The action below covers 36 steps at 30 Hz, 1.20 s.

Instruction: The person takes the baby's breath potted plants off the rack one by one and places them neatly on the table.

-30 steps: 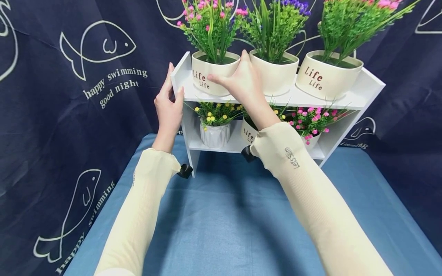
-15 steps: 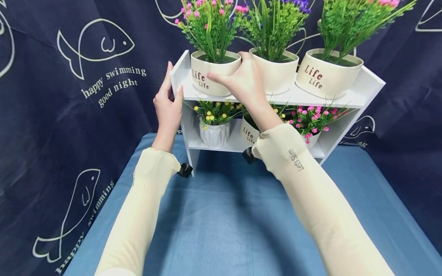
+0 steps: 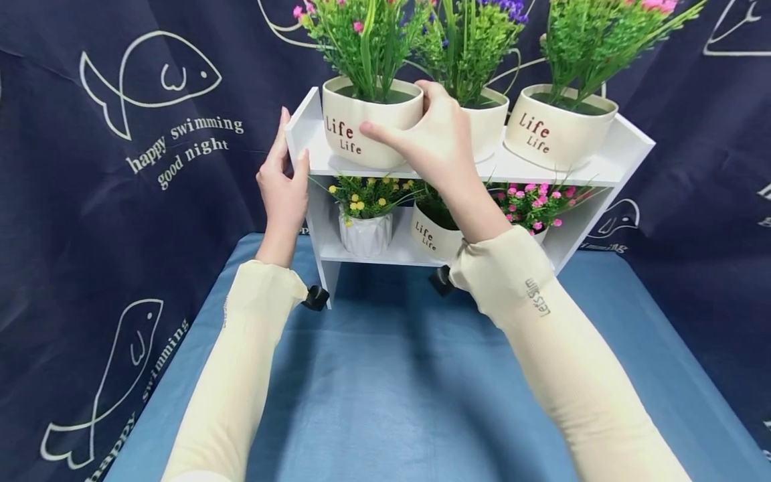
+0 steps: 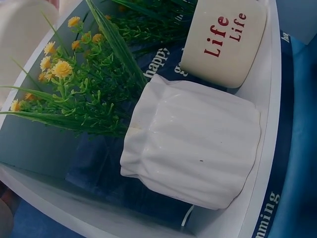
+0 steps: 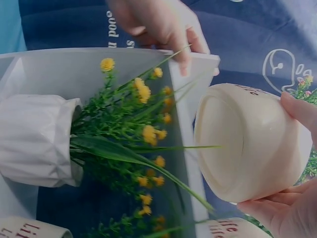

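My right hand [image 3: 442, 137] grips the cream flowerpot [image 3: 355, 137] printed "Life Life", thumb across its front and fingers round its right side. Green foliage with pink flowers [image 3: 367, 47] grows from it. In the right wrist view the flowerpot [image 5: 257, 144] is tilted, its underside showing, raised off the top board. My left hand [image 3: 283, 191] holds the left side panel of the white two-tier shelf [image 3: 304, 127], thumb on the near side; the fingers beyond are partly hidden. Seen from the right wrist, the left hand [image 5: 163, 25] grasps that panel's edge.
Two more cream pots share the top tier, one with purple flowers [image 3: 488, 127] and one at right [image 3: 560, 134]. Below stand a white fluted pot [image 3: 365, 234] with yellow flowers, a cream pot [image 3: 434, 234] and pink flowers [image 3: 536, 201]. Blue cloth [image 3: 373, 375] covers the table.
The right hand has lifted the left flowerpot slightly off the top board and nearer to me. The left hand stays on the shelf's side panel. The head view has shifted a little.
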### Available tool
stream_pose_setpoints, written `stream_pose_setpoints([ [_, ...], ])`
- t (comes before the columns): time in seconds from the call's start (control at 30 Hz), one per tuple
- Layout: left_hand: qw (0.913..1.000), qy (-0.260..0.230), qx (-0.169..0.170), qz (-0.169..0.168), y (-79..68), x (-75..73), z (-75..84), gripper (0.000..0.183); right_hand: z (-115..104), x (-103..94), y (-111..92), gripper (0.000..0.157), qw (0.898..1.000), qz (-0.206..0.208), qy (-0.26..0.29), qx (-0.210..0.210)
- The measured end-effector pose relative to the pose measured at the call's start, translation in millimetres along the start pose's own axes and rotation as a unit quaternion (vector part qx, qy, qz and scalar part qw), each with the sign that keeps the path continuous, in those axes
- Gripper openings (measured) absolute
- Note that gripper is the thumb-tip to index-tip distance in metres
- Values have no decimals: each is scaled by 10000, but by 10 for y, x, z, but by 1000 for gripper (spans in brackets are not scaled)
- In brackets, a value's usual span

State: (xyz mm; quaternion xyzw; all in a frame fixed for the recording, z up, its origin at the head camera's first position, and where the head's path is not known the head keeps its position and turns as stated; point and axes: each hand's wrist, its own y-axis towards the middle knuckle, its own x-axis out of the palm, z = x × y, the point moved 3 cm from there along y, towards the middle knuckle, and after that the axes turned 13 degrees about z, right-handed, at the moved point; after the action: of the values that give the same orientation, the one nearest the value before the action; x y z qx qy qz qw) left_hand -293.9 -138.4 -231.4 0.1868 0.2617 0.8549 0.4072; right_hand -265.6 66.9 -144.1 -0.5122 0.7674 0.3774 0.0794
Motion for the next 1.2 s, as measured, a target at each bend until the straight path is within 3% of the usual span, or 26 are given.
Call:
stream_pose_setpoints([
  [0.2, 9995, -90, 275, 98, 5, -2, -47, 52, -7, -206, -72, 96, 9997, 132, 220, -8],
  [0.5, 9994, -134, 301, 132, 8, -4, -57, 52, 30, -417, -194, 94, 9930, 74, 1175, 91],
  [0.73, 9991, -185, 333, 173, 5, 5, -61, 51, 96, -515, -280, 87, 9841, -126, 1769, 101],
  [0.93, 9987, -241, 404, 171, 27, 7, -48, 52, 161, -557, -338, 85, 9811, -290, 1912, 57],
  [1.2, 9997, -39, 193, 132, 21, 3, -70, 52, 220, -562, -463, 79, 9752, -372, 2177, -136],
])
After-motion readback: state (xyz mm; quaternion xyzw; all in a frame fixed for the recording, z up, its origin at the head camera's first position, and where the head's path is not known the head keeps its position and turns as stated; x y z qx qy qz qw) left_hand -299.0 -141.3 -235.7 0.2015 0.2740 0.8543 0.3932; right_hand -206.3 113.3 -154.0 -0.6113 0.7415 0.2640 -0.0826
